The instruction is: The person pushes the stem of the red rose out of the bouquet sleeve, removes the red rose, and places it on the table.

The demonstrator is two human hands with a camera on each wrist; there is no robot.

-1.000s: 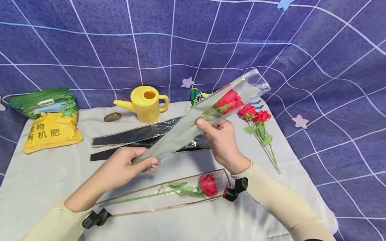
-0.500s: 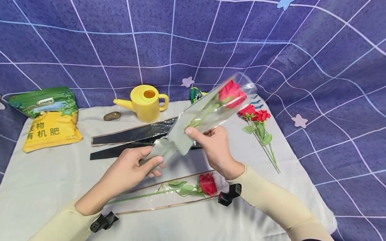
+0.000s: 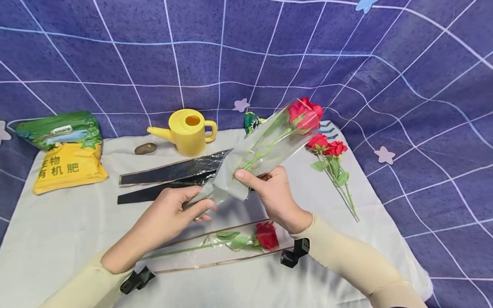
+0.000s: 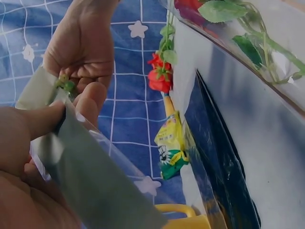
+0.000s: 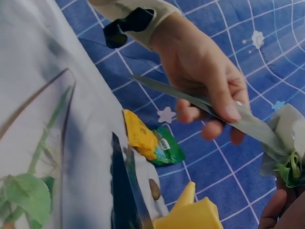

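"Head view: where's the rose?"
"In its bag, tilted above the table, red top at the wide end."
"And the hands?"
"The left hand pinches the thin end. The right hand pinches the bag higher up."
"What step is it?"
"Fitting the rose in, I think. Next seems to need a light grip and gentle slide, so nothing tears."

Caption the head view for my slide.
Left hand and right hand grip a flower sleeve holding a red rose, yellow watering can behind.
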